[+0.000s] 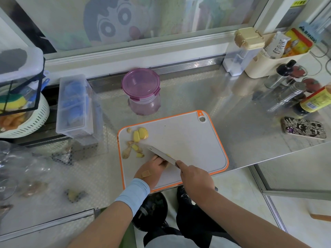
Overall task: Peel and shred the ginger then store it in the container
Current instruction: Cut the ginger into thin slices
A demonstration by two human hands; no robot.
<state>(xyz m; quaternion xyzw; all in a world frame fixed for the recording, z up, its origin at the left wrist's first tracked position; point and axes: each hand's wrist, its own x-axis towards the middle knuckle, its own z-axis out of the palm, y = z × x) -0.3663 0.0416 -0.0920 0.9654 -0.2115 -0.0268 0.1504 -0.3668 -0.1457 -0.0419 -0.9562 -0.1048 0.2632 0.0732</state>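
Observation:
A grey cutting board [188, 140] with an orange rim lies on the steel counter. Peeled yellow ginger pieces [140, 134] and peel scraps [131, 149] sit at its left side. My right hand [196, 178] grips a knife [161, 154] whose blade points up-left over the board. My left hand [152, 169], with a plaster on its back and a pale blue cuff at the wrist, presses a ginger piece mostly hidden under the blade and fingers. A clear container with a purple lid [141, 91] stands shut behind the board.
A clear box [75, 108] with blue items stands left of the board, beside a white colander [25, 122]. Bottles and shakers [286, 90] crowd the right, a phone [304, 127] lies near the counter's edge. More ginger scraps [75, 195] lie front left.

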